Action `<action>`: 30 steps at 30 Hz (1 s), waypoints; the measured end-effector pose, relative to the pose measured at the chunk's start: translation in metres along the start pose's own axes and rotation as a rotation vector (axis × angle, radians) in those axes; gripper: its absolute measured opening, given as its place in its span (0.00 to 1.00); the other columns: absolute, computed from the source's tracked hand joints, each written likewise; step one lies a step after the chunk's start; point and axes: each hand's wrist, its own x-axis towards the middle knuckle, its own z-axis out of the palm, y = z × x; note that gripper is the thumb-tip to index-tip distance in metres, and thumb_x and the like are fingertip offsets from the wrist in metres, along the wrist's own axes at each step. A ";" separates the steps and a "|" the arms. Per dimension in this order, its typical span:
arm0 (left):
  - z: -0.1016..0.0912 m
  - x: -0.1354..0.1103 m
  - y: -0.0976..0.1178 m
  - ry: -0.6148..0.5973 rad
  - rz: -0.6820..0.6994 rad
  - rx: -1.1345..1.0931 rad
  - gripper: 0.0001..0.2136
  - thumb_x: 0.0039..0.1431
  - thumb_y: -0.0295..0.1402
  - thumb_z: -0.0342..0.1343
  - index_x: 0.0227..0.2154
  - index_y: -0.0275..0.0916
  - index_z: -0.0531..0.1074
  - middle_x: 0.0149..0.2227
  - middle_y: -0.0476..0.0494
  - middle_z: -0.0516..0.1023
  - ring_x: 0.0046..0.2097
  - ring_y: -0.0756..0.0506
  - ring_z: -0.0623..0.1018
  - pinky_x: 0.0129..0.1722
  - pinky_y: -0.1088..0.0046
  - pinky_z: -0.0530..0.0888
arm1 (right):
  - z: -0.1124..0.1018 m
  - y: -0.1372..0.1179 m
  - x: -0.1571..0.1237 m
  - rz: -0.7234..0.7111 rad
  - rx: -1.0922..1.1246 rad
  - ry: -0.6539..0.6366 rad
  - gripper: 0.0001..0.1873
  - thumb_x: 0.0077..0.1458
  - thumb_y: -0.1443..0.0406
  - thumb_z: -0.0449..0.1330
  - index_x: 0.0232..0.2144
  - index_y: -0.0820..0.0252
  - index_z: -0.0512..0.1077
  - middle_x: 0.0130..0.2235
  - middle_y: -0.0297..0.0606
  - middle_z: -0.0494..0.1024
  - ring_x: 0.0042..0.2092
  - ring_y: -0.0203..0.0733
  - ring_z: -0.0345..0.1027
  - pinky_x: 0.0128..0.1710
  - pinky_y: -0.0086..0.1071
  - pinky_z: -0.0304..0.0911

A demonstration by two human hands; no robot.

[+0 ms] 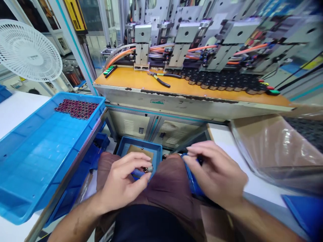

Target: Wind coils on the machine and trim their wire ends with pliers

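My left hand [123, 183] hovers over my lap with its fingers pinched on a small metallic part [148, 169], held above a small blue bin [121, 145] that stands between my knees. A brown card lies inside that bin. My right hand [215, 173] is curled, palm down, with its fingers closed on the rim of a blue container [192, 181] that rests against my right thigh. What that container holds is hidden by the hand.
A big blue tray [37, 158] at left holds a patch of several small dark red parts [77, 108]. Ahead, an orange machine shelf [141, 80] carries pliers [161, 79] and rows of dark coils [224, 80]. A white fan [29, 50] stands far left. A clear plastic bag [275, 148] lies at right.
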 end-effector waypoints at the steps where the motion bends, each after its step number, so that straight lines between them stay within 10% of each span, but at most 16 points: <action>1: -0.002 0.001 0.001 -0.024 0.024 0.038 0.11 0.54 0.21 0.61 0.41 0.36 0.77 0.44 0.38 0.80 0.45 0.47 0.80 0.45 0.74 0.77 | -0.006 -0.005 0.007 -0.245 -0.139 -0.083 0.08 0.59 0.70 0.59 0.41 0.57 0.74 0.36 0.38 0.76 0.37 0.40 0.70 0.35 0.32 0.67; 4: -0.004 0.004 0.005 -0.078 0.072 0.087 0.11 0.54 0.21 0.60 0.41 0.35 0.76 0.44 0.38 0.80 0.46 0.46 0.80 0.47 0.73 0.76 | -0.011 -0.019 0.026 -0.836 -0.381 -0.347 0.13 0.64 0.70 0.51 0.45 0.61 0.74 0.39 0.40 0.78 0.39 0.43 0.70 0.37 0.36 0.68; 6: -0.004 0.003 0.007 -0.091 0.086 0.086 0.12 0.55 0.21 0.60 0.42 0.36 0.76 0.44 0.38 0.81 0.46 0.46 0.80 0.47 0.73 0.77 | -0.007 -0.024 0.034 -0.949 -0.477 -0.417 0.17 0.65 0.70 0.46 0.42 0.64 0.75 0.38 0.42 0.78 0.36 0.43 0.69 0.33 0.36 0.66; 9: -0.006 -0.001 0.006 -0.073 0.077 0.056 0.12 0.54 0.22 0.61 0.42 0.37 0.76 0.44 0.38 0.81 0.45 0.45 0.81 0.46 0.72 0.78 | 0.003 -0.026 0.036 -0.769 -0.415 -0.528 0.20 0.66 0.70 0.43 0.35 0.62 0.75 0.34 0.43 0.77 0.32 0.41 0.66 0.30 0.36 0.63; 15: -0.008 -0.006 0.001 -0.025 0.099 -0.022 0.12 0.54 0.20 0.61 0.41 0.37 0.77 0.44 0.38 0.81 0.44 0.46 0.81 0.44 0.72 0.78 | 0.012 -0.033 0.023 0.237 0.277 -0.730 0.14 0.64 0.65 0.54 0.26 0.60 0.70 0.25 0.33 0.72 0.28 0.34 0.66 0.27 0.28 0.63; 18: -0.009 -0.006 0.000 -0.006 0.118 -0.033 0.12 0.54 0.19 0.60 0.40 0.38 0.78 0.44 0.38 0.81 0.44 0.46 0.81 0.43 0.74 0.78 | 0.011 -0.029 0.036 0.523 0.446 -0.872 0.14 0.61 0.62 0.56 0.24 0.61 0.71 0.24 0.33 0.73 0.25 0.34 0.66 0.24 0.26 0.62; 24: -0.017 -0.009 -0.008 0.131 0.050 -0.033 0.11 0.55 0.20 0.60 0.39 0.41 0.78 0.45 0.41 0.80 0.46 0.46 0.81 0.46 0.71 0.77 | 0.010 0.021 0.146 0.039 -0.204 -0.312 0.12 0.58 0.57 0.61 0.32 0.61 0.75 0.33 0.39 0.78 0.33 0.41 0.69 0.34 0.33 0.64; 30: -0.024 -0.014 -0.008 0.262 -0.034 -0.070 0.11 0.56 0.21 0.60 0.39 0.42 0.78 0.46 0.39 0.80 0.47 0.43 0.80 0.43 0.69 0.79 | 0.045 0.098 0.248 0.002 -0.738 -0.315 0.23 0.56 0.56 0.61 0.48 0.68 0.73 0.50 0.53 0.76 0.50 0.56 0.66 0.50 0.42 0.61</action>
